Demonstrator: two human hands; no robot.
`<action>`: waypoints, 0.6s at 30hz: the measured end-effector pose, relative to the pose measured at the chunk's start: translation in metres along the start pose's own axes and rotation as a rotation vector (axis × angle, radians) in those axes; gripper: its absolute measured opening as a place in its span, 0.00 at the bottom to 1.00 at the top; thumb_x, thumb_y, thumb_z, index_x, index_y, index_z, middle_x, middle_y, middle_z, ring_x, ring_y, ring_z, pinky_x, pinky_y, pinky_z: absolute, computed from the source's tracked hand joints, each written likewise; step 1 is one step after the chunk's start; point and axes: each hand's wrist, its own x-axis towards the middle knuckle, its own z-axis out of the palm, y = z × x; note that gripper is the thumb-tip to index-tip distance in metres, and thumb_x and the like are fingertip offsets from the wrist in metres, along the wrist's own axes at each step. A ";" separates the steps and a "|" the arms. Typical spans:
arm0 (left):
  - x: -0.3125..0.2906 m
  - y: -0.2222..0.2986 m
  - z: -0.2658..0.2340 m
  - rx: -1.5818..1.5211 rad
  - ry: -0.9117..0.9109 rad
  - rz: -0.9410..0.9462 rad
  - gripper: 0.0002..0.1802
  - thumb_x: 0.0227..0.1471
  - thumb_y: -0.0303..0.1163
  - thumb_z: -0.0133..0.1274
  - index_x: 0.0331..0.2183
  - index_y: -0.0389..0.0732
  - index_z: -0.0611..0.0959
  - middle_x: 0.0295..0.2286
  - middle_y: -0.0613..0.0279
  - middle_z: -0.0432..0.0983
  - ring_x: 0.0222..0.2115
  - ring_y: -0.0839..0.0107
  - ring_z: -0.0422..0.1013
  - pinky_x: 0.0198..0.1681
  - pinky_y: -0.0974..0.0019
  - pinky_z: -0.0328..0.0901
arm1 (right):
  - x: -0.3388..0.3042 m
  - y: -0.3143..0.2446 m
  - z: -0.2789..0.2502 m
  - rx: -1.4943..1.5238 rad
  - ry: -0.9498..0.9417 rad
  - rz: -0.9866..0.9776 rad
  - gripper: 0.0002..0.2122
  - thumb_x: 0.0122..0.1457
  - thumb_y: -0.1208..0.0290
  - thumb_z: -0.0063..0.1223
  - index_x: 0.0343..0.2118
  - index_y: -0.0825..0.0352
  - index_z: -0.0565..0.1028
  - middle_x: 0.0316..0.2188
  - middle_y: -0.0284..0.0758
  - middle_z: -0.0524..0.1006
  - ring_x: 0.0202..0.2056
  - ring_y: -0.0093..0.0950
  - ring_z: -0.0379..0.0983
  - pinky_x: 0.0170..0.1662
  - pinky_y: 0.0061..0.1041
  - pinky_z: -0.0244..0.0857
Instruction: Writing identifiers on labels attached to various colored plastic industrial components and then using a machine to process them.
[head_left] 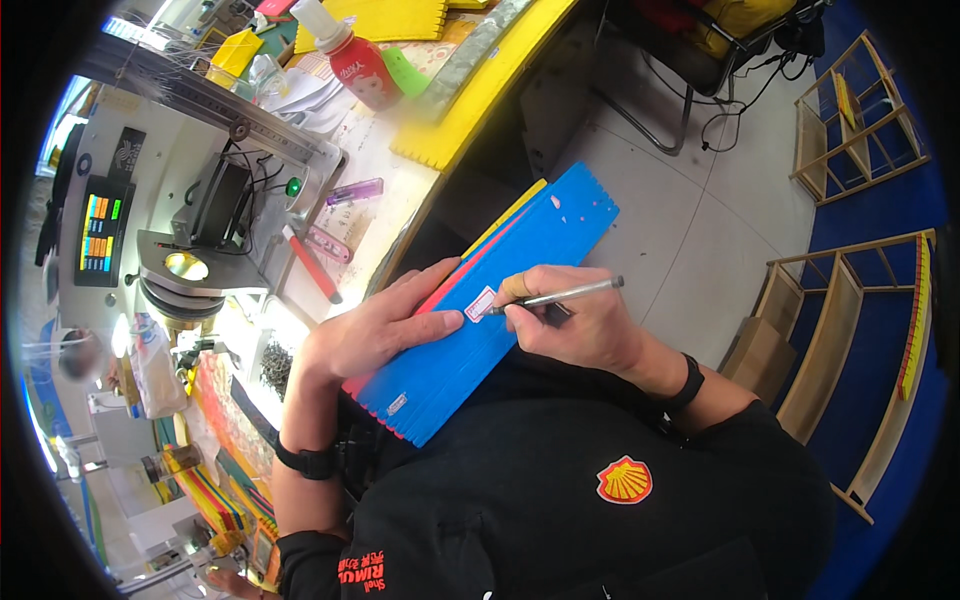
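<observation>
Pinching a silver pen [580,292] between thumb and index finger, the right hand [585,325] brings its tip to the right end of a small white label [481,304] on a blue board [560,235]; whether the tip touches is too small to tell. Its other fingers curl in, partly hidden. The board slants from near left to far right, in front of the person's torso and right of the worktable [385,225], with red and yellow layers showing along its left edge. There the left hand [375,325] steadies it, fingers close together along that edge, thumb spread apart on the blue face, just beside the label. A second, smaller label [397,404] sits at the board's near end. Left on the worktable lie a red-handled tool [312,264] and a purple item [355,191]; farther off stands a red bottle [362,75] with a white cap.
</observation>
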 end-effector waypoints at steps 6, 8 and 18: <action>0.001 -0.001 -0.001 0.011 -0.006 0.000 0.45 0.72 0.52 0.54 0.75 0.35 0.60 0.69 0.47 0.63 0.70 0.59 0.60 0.72 0.60 0.55 | 0.000 -0.001 0.000 -0.004 -0.035 -0.011 0.07 0.59 0.82 0.65 0.40 0.67 0.83 0.33 0.31 0.86 0.25 0.19 0.77 0.27 0.19 0.71; 0.002 -0.002 -0.001 0.007 -0.010 0.004 0.45 0.72 0.52 0.54 0.75 0.35 0.59 0.69 0.47 0.64 0.70 0.59 0.60 0.72 0.60 0.55 | -0.002 0.004 0.003 -0.010 0.013 0.009 0.07 0.59 0.82 0.65 0.40 0.67 0.83 0.33 0.31 0.86 0.24 0.19 0.77 0.27 0.19 0.71; 0.001 -0.001 -0.001 0.005 -0.005 -0.008 0.44 0.72 0.52 0.54 0.75 0.36 0.60 0.69 0.48 0.64 0.70 0.59 0.61 0.72 0.60 0.55 | -0.003 0.004 -0.001 0.004 0.012 0.002 0.07 0.59 0.81 0.65 0.40 0.68 0.83 0.33 0.33 0.86 0.26 0.20 0.79 0.29 0.20 0.72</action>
